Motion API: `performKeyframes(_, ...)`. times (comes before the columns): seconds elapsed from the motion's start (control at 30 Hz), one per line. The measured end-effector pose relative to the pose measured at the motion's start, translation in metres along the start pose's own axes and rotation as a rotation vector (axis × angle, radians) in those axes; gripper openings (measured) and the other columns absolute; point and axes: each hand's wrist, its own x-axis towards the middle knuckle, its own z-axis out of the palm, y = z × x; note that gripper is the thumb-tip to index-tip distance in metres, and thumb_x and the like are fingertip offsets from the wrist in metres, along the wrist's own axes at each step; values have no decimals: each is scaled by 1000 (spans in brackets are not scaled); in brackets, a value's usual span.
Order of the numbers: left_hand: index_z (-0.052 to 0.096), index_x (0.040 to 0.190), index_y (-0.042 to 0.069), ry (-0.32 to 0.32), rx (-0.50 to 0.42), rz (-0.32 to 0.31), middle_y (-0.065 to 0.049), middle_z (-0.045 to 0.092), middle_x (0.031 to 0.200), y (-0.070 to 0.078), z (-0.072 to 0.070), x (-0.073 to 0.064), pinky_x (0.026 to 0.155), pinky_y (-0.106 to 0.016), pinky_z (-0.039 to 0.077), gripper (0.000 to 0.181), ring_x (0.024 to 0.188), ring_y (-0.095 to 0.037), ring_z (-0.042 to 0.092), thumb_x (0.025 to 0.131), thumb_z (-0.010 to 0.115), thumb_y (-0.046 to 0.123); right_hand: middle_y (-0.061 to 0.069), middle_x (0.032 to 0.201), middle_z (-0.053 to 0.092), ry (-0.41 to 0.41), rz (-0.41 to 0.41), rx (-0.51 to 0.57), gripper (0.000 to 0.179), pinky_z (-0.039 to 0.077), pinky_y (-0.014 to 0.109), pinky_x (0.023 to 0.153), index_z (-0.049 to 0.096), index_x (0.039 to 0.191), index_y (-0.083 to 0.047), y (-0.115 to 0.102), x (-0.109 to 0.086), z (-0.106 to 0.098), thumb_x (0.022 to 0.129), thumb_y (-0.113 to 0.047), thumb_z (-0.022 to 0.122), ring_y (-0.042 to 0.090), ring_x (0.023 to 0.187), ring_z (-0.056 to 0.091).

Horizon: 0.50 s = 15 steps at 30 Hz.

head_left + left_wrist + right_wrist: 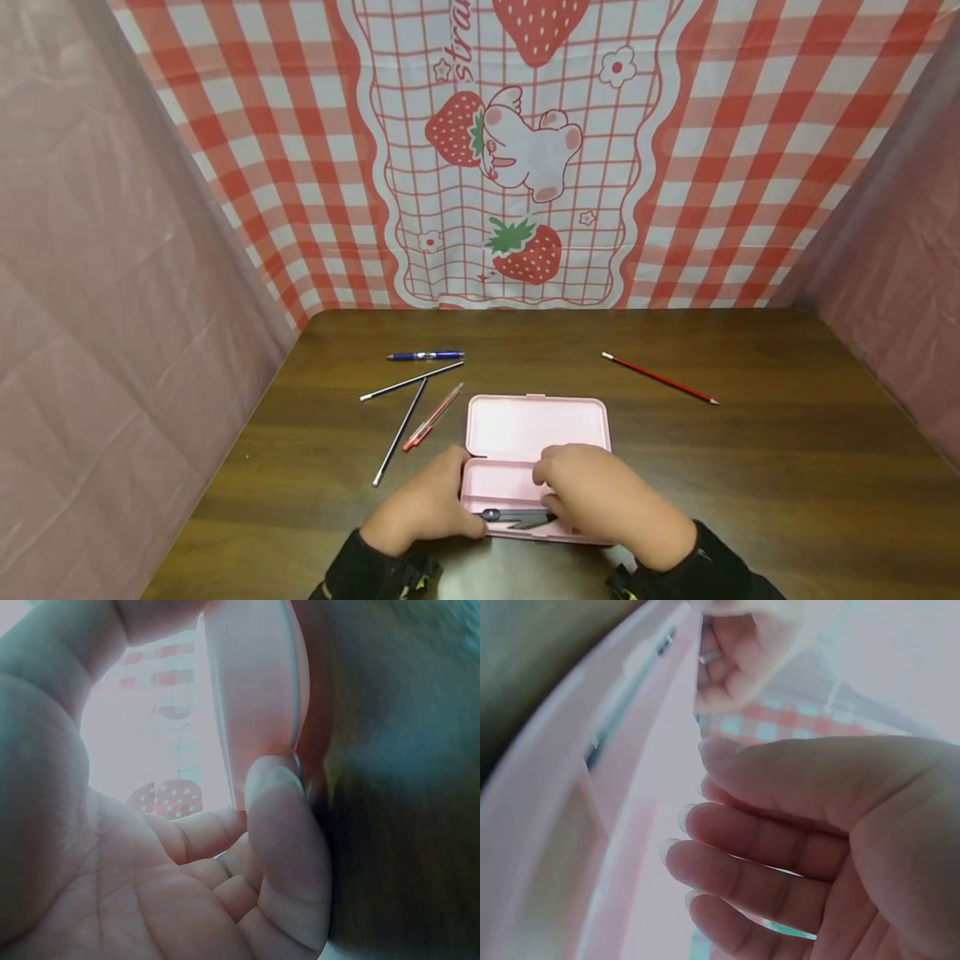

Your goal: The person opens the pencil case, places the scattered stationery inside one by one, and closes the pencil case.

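A pink pencil case [538, 427] lies on the table with its lid folded back. My left hand [426, 508] holds its left end, thumb at the front corner and fingers at the back; in the left wrist view the case's end wall [259, 682] sits between them. Inside, a grey metal compass [517, 517] rests in the front compartment. My right hand [600, 496] is over the right part of the case and hides it. In the right wrist view its fingers [739, 874] are slightly bent, near the case, with nothing between them and the thumb.
To the left of the case lie a blue pen [425, 356], a silvery pencil [411, 382], a dark striped pencil [400, 433] and a red-and-clear pen [433, 418]. A red pencil [660, 378] lies at the back right. A checked strawberry cloth [525, 167] hangs behind the table.
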Motion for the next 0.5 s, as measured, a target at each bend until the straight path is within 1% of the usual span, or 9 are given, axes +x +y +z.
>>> performKeyframes(0.07,52,119,-1,4,2,-2,-5,57,101,0,-1,0,81,-41,49,75,87,-20,55,60,94,19,-8,80,59,-20,32,27,9,48,34,67,74,93,-11,4,-1,-6,87,-16,80,8,68,49)
performKeyframes(0.13,52,119,-1,8,4,-1,-6,57,102,0,-2,-1,82,-41,49,75,87,-20,55,60,95,19,-6,85,63,-20,53,32,14,52,36,71,75,97,-10,9,-2,-11,88,-18,81,9,72,53)
performKeyframes(0.33,53,119,-1,13,11,7,-6,58,102,-2,-3,-1,82,-41,49,76,88,-20,55,59,95,19,-3,89,66,57,103,28,20,55,40,76,75,101,-10,27,-8,-23,89,-24,81,14,80,63)
performKeyframes(0.5,54,119,0,14,15,13,-4,57,102,-2,0,0,80,-39,49,75,86,-18,55,58,94,20,-4,90,67,75,186,40,23,54,42,78,74,104,-10,37,-18,-32,89,-26,81,14,83,63)
